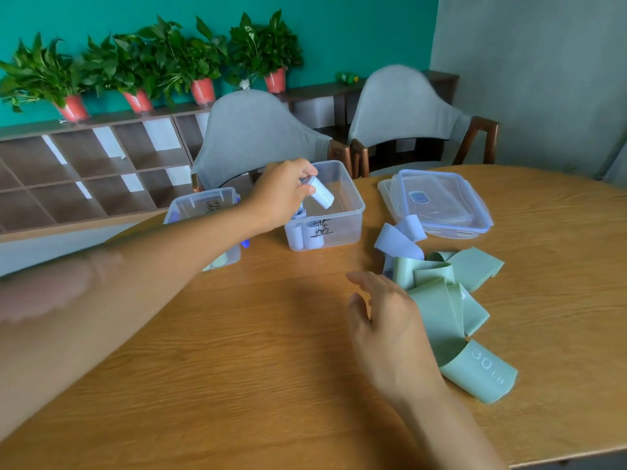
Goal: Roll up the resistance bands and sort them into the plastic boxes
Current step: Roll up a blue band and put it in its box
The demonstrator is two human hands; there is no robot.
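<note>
While left hand (285, 191) holds lilac roll (321, 195), box (342, 212) contains rolls.

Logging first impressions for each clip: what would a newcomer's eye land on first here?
First, the left hand reaching across the table, holding a rolled lilac band over the open right box, which already holds rolls. Next, the loose green bands heaped at right, beside the open right hand. Behind them lie the stacked lids.
</note>
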